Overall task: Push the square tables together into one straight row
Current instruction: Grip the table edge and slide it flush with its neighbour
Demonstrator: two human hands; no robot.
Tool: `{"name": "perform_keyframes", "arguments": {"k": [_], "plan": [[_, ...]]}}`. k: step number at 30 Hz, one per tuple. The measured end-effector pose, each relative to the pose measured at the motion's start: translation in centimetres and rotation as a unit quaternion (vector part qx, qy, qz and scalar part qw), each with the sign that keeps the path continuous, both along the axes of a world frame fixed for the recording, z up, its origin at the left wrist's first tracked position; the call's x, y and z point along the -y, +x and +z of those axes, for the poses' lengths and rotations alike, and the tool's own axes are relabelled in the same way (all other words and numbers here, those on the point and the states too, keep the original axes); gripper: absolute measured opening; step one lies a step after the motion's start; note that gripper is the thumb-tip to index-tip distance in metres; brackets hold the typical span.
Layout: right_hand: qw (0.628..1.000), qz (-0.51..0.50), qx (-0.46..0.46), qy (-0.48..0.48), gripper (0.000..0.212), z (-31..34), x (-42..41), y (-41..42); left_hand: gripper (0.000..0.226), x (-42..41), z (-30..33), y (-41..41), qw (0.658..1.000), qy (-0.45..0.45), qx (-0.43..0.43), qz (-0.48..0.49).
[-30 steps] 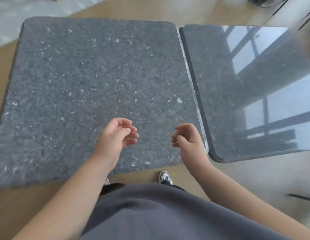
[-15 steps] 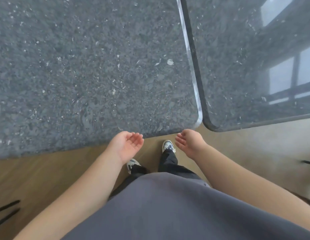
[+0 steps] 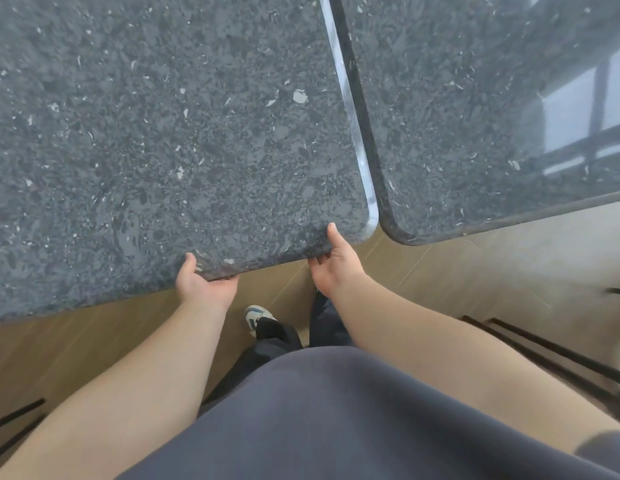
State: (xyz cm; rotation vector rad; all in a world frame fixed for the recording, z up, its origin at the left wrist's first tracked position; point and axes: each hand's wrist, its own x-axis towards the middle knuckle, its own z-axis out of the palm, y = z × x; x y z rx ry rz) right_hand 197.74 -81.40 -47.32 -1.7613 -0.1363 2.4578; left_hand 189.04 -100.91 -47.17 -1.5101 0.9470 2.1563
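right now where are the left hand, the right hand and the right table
left hand point(image 3: 203, 284): head view, on the palm under the near edge
right hand point(image 3: 336, 263): head view, on the back of the hand
right table point(image 3: 474, 116): head view, on its bare glossy top

I see bright, even daylight; window glare reflects off the right surface point(image 3: 509, 98); wide-angle bending at edges, slight softness throughout.

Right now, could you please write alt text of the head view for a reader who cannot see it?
Both hands grip the near edge of the left dark speckled stone table, the left hand and right hand with thumbs on top. Its right side lies almost against the glossy dark stone table, a narrow seam between them.
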Motion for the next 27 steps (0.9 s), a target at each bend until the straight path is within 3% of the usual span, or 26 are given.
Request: {"name": "perform_keyframes", "arguments": {"k": [4, 8, 11, 18, 27], "plan": [[1.0, -0.019, 0.019, 0.005, 0.051, -0.9, 1.3, -1.2, 0.04, 2.0, -0.8, -1.2, 0.999, -0.042, -0.012, 0.028], [1.0, -0.029, 0.008, 0.005, 0.039, -1.7, 1.5, -1.0, 0.055, 3.9, -1.3, -1.8, 0.999, -0.042, -0.01, 0.004], [1.0, -0.024, 0.01, 0.009, 0.045, -1.7, 1.4, -0.7, 0.061, 4.5, -1.4, -1.8, 0.999, -0.028, -0.014, -0.018], [1.0, 0.009, 0.008, 0.019, 0.031, -1.6, 1.3, -0.9, 0.061, 4.9, -1.9, -1.9, 0.999, -0.024, -0.012, -0.035], [0.999, 0.008, 0.005, 0.035, 0.036, -1.4, 1.5, -0.7, 0.049, 5.2, -1.9, -1.7, 0.999, -0.013, -0.014, -0.043]]}}
